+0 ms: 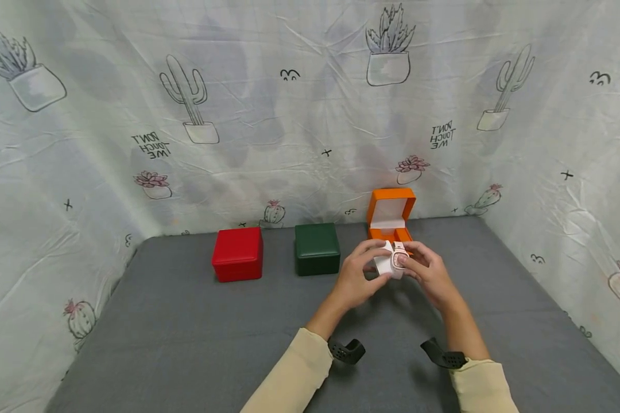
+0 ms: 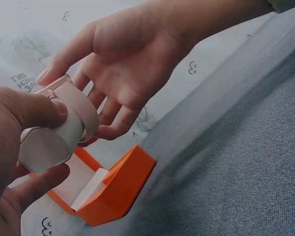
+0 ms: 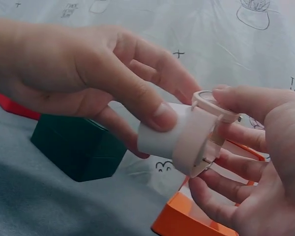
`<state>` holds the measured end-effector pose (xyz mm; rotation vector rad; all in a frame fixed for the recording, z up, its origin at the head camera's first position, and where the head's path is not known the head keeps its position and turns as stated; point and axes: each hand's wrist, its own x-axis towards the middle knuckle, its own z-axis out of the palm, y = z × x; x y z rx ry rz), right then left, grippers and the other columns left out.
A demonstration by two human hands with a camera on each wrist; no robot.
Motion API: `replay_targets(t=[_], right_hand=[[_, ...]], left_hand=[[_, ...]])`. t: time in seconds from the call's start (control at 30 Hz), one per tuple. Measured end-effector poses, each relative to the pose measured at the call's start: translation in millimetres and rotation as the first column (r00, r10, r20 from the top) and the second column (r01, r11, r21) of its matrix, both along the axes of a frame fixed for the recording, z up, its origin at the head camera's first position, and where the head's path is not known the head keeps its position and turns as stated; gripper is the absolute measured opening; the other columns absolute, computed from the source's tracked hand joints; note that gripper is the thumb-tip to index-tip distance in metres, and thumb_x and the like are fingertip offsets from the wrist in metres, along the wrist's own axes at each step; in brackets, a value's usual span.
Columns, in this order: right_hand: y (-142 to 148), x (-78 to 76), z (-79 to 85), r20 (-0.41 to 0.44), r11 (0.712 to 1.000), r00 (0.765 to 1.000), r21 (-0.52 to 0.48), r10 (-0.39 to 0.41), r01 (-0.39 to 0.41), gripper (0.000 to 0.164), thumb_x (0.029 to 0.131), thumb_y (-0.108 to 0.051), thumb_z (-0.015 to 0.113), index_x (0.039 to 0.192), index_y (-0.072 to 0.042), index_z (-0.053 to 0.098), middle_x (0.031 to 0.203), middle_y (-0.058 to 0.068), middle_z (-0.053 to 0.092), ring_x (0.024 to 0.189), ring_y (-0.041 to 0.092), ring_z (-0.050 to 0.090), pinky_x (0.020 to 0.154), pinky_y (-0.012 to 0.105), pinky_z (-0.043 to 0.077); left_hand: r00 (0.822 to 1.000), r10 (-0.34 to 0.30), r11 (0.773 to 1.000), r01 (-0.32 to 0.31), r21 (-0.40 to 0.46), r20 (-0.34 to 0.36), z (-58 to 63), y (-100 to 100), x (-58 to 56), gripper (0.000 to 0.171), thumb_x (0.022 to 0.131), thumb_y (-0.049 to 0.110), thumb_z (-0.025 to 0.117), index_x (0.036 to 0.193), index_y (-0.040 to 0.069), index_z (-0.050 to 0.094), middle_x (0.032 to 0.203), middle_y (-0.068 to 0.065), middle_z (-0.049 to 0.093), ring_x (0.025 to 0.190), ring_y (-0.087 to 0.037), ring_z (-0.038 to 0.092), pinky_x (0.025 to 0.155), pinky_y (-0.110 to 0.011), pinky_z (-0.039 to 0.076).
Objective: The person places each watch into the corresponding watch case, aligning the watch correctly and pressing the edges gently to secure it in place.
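My left hand (image 1: 356,278) holds a white watch cushion (image 3: 155,136), its thumb and fingers on either side. At the cushion's other end is a pale pink wristwatch (image 3: 189,147) with a closed strap looped about it; how far the cushion reaches inside the loop is partly hidden. My right hand (image 1: 433,279) pinches the watch, thumb on the dial side and fingers by the buckle. Both hands are above the table, just in front of an open orange watch box (image 1: 391,196) with its lid raised.
A dark green box (image 1: 317,249) with its lid down stands left of the hands. Farther left is a closed red box (image 1: 237,254). All rest on a grey cloth-covered table (image 1: 196,344), with a printed white curtain (image 1: 299,115) behind and at the sides.
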<state>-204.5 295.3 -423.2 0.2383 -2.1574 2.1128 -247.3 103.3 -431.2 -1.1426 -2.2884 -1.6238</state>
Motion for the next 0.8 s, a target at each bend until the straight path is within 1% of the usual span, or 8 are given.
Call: replay_targets(t=[0.07, 0.2, 0.3, 0.4, 0.53, 0.67, 0.73, 0.8], right_hand=[[-2.1, -0.7, -1.6, -0.003, 1.000, 1.000, -0.020, -0.005, 0.005, 0.023, 0.099, -0.006, 0.051, 0.122, -0.005, 0.053, 0.108, -0.005, 0.059, 0.090, 0.004, 0.059, 0.075, 0.019, 0.055], [-4.7, -2.1, -4.8, -0.005, 0.999, 1.000, -0.050, -0.011, 0.011, 0.027, 0.100, -0.007, 0.050, 0.126, -0.001, 0.051, 0.110, -0.004, 0.058, 0.091, 0.005, 0.059, 0.074, 0.019, 0.055], [-5.0, -3.3, -5.9, -0.005, 0.999, 1.000, -0.047, -0.003, 0.003, 0.030, 0.099, -0.007, 0.051, 0.128, 0.001, 0.049, 0.111, -0.004, 0.058, 0.091, 0.005, 0.059, 0.073, 0.019, 0.055], [-4.2, -2.9, -6.5, -0.001, 1.000, 1.000, -0.028, 0.012, -0.012, 0.031, 0.100, -0.007, 0.050, 0.129, 0.002, 0.048, 0.113, -0.005, 0.059, 0.091, 0.005, 0.059, 0.072, 0.019, 0.055], [-2.2, -2.5, -7.0, 0.025, 0.999, 0.999, 0.017, 0.035, -0.035, 0.033, 0.100, -0.009, 0.050, 0.131, 0.002, 0.046, 0.116, -0.007, 0.059, 0.094, 0.005, 0.060, 0.074, 0.021, 0.055], [0.3, -1.5, -8.2, 0.050, 0.996, 0.998, 0.074, 0.046, -0.050, 0.036, 0.100, -0.012, 0.051, 0.133, 0.001, 0.046, 0.116, -0.008, 0.060, 0.096, 0.005, 0.061, 0.077, 0.022, 0.056], [1.2, -0.9, -9.2, 0.053, 0.994, 0.997, 0.093, 0.047, -0.052, 0.036, 0.100, -0.012, 0.052, 0.133, 0.002, 0.046, 0.116, -0.008, 0.060, 0.096, 0.005, 0.062, 0.077, 0.022, 0.056], [1.8, -0.3, -10.5, 0.056, 0.994, 0.997, 0.091, 0.050, -0.055, 0.037, 0.100, -0.012, 0.051, 0.133, 0.002, 0.046, 0.116, -0.008, 0.060, 0.095, 0.005, 0.062, 0.077, 0.022, 0.056]], left_hand=[[1.000, 0.004, 1.000, -0.004, -0.001, -0.005, -0.3, -0.3, -0.4, 0.041, 0.081, 0.011, 0.078, 0.120, 0.013, 0.065, 0.137, -0.002, 0.052, 0.117, -0.017, 0.058, 0.079, -0.016, 0.055], [1.000, -0.017, 1.000, 0.017, 0.010, 0.005, -2.2, -0.9, -1.3, 0.042, 0.081, 0.012, 0.078, 0.121, 0.013, 0.064, 0.136, -0.002, 0.052, 0.117, -0.016, 0.058, 0.081, -0.024, 0.057], [0.999, -0.032, 0.999, 0.031, 0.019, 0.007, -2.8, -2.8, -2.0, 0.043, 0.081, 0.011, 0.078, 0.121, 0.013, 0.063, 0.136, -0.002, 0.054, 0.117, -0.016, 0.058, 0.081, -0.028, 0.058], [0.999, -0.047, 0.999, 0.047, 0.018, 0.001, -2.5, -5.0, -2.3, 0.043, 0.080, 0.012, 0.079, 0.119, 0.013, 0.062, 0.135, -0.002, 0.055, 0.118, -0.016, 0.057, 0.080, -0.024, 0.057], [0.998, -0.062, 0.998, 0.062, -0.014, -0.006, -0.5, -7.7, -3.4, 0.042, 0.080, 0.013, 0.079, 0.118, 0.015, 0.060, 0.133, 0.000, 0.056, 0.116, -0.014, 0.058, 0.079, -0.016, 0.055], [0.997, -0.081, 0.995, 0.081, -0.061, -0.002, 0.7, -9.7, -4.0, 0.042, 0.081, 0.014, 0.078, 0.118, 0.017, 0.059, 0.131, 0.001, 0.058, 0.111, -0.011, 0.059, 0.080, -0.016, 0.054], [0.995, -0.099, 0.993, 0.099, -0.064, 0.011, 0.9, -10.7, -4.2, 0.042, 0.081, 0.014, 0.078, 0.119, 0.017, 0.058, 0.130, 0.001, 0.058, 0.110, -0.011, 0.060, 0.080, -0.017, 0.055], [0.994, -0.106, 0.992, 0.107, -0.061, 0.014, 0.7, -11.4, -4.6, 0.042, 0.081, 0.013, 0.077, 0.118, 0.017, 0.057, 0.131, 0.001, 0.058, 0.111, -0.011, 0.060, 0.079, -0.017, 0.055]])
